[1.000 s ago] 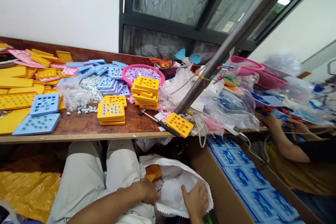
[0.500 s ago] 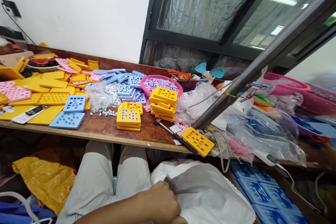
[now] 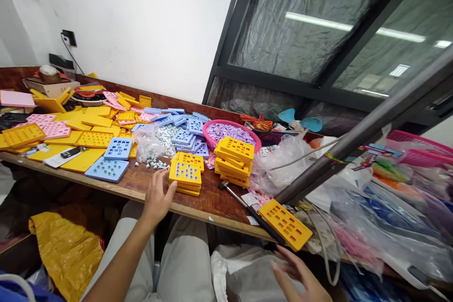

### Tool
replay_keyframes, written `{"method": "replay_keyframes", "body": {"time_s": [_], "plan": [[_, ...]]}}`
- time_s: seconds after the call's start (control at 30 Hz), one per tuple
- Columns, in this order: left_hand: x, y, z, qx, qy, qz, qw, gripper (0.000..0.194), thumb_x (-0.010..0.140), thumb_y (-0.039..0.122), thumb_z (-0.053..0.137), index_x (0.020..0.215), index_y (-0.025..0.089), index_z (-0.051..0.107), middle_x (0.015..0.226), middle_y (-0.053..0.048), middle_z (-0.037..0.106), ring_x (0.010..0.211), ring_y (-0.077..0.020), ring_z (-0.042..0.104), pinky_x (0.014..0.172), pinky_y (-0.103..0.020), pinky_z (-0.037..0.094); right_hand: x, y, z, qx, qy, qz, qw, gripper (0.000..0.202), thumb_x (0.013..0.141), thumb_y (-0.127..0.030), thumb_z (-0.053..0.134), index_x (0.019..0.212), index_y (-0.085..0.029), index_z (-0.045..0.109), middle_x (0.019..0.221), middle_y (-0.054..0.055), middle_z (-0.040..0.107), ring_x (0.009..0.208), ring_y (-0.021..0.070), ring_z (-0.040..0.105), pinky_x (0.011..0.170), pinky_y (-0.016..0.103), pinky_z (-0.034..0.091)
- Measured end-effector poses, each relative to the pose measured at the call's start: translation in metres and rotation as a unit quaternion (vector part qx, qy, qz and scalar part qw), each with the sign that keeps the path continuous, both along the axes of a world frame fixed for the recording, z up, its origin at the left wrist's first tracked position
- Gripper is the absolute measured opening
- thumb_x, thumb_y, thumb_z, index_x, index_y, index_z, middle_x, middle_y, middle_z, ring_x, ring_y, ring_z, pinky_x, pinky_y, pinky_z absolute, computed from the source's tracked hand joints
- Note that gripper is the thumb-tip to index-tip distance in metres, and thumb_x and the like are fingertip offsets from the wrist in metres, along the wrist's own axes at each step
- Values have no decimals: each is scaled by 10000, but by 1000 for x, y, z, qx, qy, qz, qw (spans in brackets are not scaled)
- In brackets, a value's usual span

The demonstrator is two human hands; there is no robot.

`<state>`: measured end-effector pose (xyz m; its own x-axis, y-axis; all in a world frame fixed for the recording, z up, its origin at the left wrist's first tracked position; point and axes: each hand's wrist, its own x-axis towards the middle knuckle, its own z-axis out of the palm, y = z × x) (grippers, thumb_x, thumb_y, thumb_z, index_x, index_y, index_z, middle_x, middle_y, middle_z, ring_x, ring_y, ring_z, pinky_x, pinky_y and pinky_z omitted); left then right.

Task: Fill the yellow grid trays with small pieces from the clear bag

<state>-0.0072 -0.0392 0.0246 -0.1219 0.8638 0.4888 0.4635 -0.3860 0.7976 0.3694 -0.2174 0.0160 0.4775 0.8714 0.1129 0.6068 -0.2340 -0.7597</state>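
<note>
My left hand [image 3: 158, 197] is at the table's front edge with fingers apart, beside a short stack of yellow foam boards [image 3: 185, 172]. Its thumb is close to the stack; whether it touches I cannot tell. Small blue-and-white pieces sit in the top board's holes. My right hand [image 3: 298, 273] hangs over a white sack [image 3: 244, 269], fingers spread and somewhat blurred, holding nothing. Just beyond it, a single yellow board with square holes [image 3: 285, 224] juts past the edge, next to a black-handled hammer [image 3: 260, 217]. A taller yellow stack [image 3: 234, 163] stands farther back.
A pink basket [image 3: 259, 144] of purple pieces stands behind the stacks. Blue boards [image 3: 118, 148] and loose small beads [image 3: 166, 136] lie to the left. A slanted metal post [image 3: 325, 155] crosses the right side, near plastic bags [image 3: 283, 155] and a cable [image 3: 331, 264].
My left hand has gone from the white sack up to the yellow stack and opened. My right hand has come into view above the sack. The view has turned left.
</note>
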Motion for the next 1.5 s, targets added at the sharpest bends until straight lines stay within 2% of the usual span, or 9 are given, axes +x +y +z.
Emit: {"method": "replay_keyframes", "body": {"time_s": [0.13, 0.33, 0.47, 0.6, 0.73, 0.83, 1.0, 1.33, 1.5], "plan": [[-6, 44, -17, -87, -8, -88, 992, 591, 988, 505, 503, 1474, 187, 390, 1485, -160, 488, 1398, -278, 455, 1175, -470, 356, -85, 99, 29, 15, 160, 168, 973, 649, 736, -552, 782, 1300, -272, 624, 1284, 97, 678, 1036, 290, 680, 960, 433, 537], [32, 34, -24, -93, -61, -126, 986, 532, 987, 470, 509, 1430, 183, 444, 1450, -163, 522, 1353, -270, 497, 1158, -455, 372, -135, 188, 16, 20, 300, 161, 940, 725, 749, -624, 761, 1307, -200, 577, 1350, 152, 631, 1244, 311, 596, 1040, 435, 483], [58, 10, -21, -80, -6, -218, 973, 652, 946, 441, 580, 1517, 194, 388, 1532, -160, 453, 1427, -305, 404, 1207, -491, 316, -128, 179, 3, 94, 142, 117, 979, 818, 810, -651, 684, 1451, -203, 445, 1551, 144, 450, 1445, 316, 396, 1223, 467, 267], [69, 4, -18, -81, 47, -266, 959, 730, 916, 433, 626, 1558, 229, 344, 1572, -136, 413, 1461, -324, 337, 1225, -512, 292, -111, 157, -16, 128, -66, 88, 986, 951, 839, -697, 613, 1553, -160, 289, 1616, 201, 317, 1496, 368, 292, 1215, 555, 254], [51, 37, -7, -29, 78, -277, 957, 629, 914, 382, 627, 1490, 219, 434, 1508, -141, 483, 1383, -299, 458, 1175, -464, 385, -108, 148, -28, 148, -202, 92, 964, 910, 906, -698, 523, 1565, -124, 269, 1596, 251, 317, 1475, 401, 319, 1166, 589, 324], [27, 80, 3, 21, 206, -150, 967, 557, 907, 242, 588, 1452, 210, 476, 1559, -137, 432, 1445, -303, 385, 1212, -477, 320, -117, 147, -28, 206, -259, 67, 941, 917, 931, -666, 516, 1587, -103, 206, 1605, 266, 285, 1484, 401, 295, 1160, 591, 330], [3, 119, 3, 7, 416, -117, 902, 442, 888, 211, 632, 1324, 181, 563, 1443, -158, 541, 1340, -325, 495, 1100, -476, 414, -123, 156, -28, 245, -360, 107, 894, 742, 961, -585, 528, 1537, -159, 336, 1600, 227, 322, 1465, 399, 312, 1144, 608, 327], [-20, 63, -3, 19, 444, -89, 891, 162, 952, 197, 520, 953, 167, 679, 1040, -128, 653, 1012, -277, 612, 894, -418, 467, -137, 162, -11, 276, -393, 120, 869, 700, 940, -534, 582, 1481, -132, 394, 1566, 245, 361, 1455, 431, 310, 1151, 687, 265], [-42, 43, 0, 41, 405, -124, 905, 143, 861, 327, 682, 890, 188, 668, 1231, -121, 628, 1175, -305, 547, 973, -439, 438, -189, 162, 16, 267, -355, 299, 845, 544, 950, -374, 603, 1446, -217, 443, 1508, 162, 468, 1420, 334, 402, 1163, 570, 356]]}}
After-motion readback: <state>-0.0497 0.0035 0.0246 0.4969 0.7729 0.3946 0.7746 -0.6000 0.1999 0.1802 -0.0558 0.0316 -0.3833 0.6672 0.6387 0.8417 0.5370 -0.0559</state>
